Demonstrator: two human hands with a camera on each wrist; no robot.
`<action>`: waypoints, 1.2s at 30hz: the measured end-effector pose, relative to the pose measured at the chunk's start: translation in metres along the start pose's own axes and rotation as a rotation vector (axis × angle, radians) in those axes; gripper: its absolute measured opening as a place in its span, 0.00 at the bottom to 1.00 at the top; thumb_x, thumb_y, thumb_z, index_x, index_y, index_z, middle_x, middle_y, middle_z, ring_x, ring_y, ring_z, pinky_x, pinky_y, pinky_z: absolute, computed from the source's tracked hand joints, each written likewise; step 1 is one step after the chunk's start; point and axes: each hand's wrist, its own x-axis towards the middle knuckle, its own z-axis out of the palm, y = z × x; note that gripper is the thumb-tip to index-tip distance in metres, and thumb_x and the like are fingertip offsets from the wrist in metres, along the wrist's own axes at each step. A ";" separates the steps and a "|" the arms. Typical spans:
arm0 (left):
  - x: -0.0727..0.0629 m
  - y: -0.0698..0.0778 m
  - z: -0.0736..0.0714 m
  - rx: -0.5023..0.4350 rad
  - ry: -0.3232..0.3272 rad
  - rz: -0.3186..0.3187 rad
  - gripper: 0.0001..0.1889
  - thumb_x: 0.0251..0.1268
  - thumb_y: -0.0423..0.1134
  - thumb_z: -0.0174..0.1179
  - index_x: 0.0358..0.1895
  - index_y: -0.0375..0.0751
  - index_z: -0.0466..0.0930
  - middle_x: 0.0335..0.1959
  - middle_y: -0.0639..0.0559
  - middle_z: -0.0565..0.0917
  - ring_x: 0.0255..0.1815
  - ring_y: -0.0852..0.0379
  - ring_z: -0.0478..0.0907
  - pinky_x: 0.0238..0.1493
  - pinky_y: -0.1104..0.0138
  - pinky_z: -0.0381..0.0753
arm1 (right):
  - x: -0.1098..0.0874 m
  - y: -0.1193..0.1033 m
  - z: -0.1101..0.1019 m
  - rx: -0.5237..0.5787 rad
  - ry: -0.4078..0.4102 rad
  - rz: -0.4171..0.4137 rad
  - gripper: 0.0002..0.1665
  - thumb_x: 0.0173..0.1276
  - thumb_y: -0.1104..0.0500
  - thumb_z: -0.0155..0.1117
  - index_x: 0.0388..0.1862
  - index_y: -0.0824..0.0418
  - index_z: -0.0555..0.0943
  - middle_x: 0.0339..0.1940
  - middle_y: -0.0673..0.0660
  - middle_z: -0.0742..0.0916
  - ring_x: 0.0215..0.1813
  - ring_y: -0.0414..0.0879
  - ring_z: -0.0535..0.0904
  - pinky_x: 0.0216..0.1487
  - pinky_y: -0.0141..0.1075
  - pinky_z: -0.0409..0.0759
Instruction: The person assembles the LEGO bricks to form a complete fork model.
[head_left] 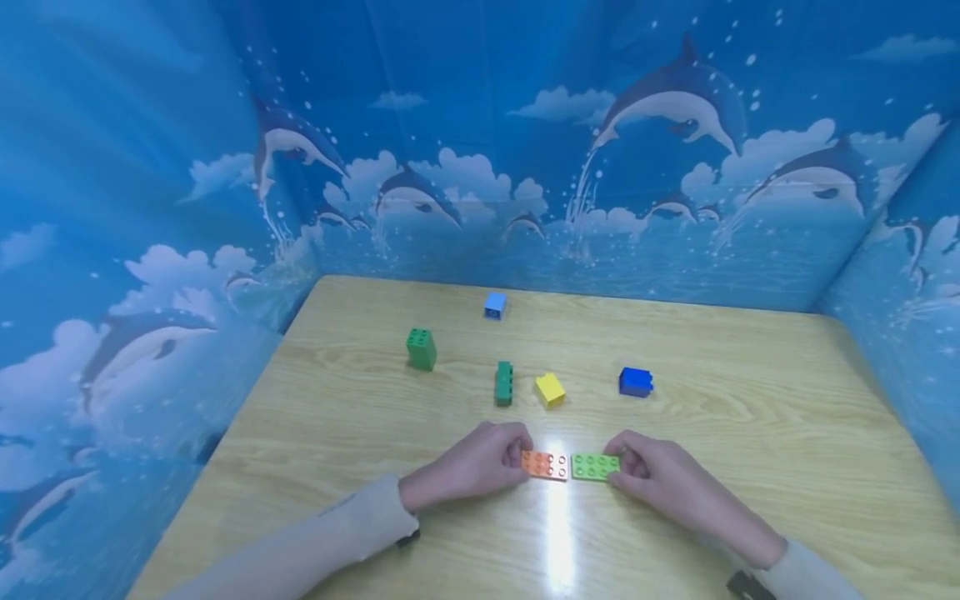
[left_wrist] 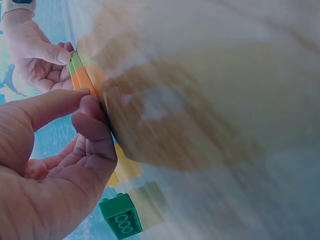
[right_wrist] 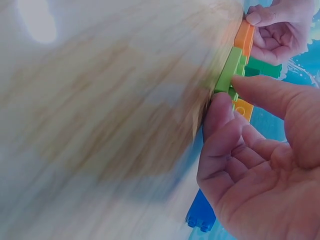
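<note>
Orange brick (head_left: 543, 466) and lime brick (head_left: 595, 467) sit end to end on the table (head_left: 337, 383), a thin gap at most between them; you seem to be lining them up. Your next move likely calls for a level, gentle push along their shared line. Your left hand (head_left: 480, 460) pinches the orange brick's outer end, your right hand (head_left: 663, 473) the lime brick's, both forearms slanting inward.

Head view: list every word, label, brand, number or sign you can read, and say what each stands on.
No readable text.
Left sleeve: a faint dark mark, too small to tell whether it is lettering.
Orange brick and light green brick: nothing legible; any marking is too small.
Dolphin-print backdrop: no lettering visible.
</note>
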 end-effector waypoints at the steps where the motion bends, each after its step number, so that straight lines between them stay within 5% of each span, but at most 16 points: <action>1: 0.001 -0.001 0.000 -0.001 0.000 0.002 0.17 0.65 0.31 0.77 0.55 0.40 0.86 0.31 0.61 0.82 0.32 0.65 0.80 0.37 0.71 0.83 | 0.001 -0.001 0.000 0.006 -0.005 -0.005 0.18 0.73 0.57 0.77 0.58 0.59 0.85 0.33 0.45 0.83 0.34 0.42 0.79 0.35 0.34 0.81; 36: 0.004 -0.005 0.001 -0.052 0.005 -0.003 0.18 0.64 0.28 0.76 0.55 0.41 0.86 0.32 0.60 0.83 0.33 0.63 0.82 0.37 0.70 0.85 | 0.005 -0.002 0.004 0.037 -0.026 0.010 0.20 0.72 0.56 0.78 0.58 0.59 0.84 0.33 0.47 0.83 0.33 0.44 0.79 0.33 0.35 0.81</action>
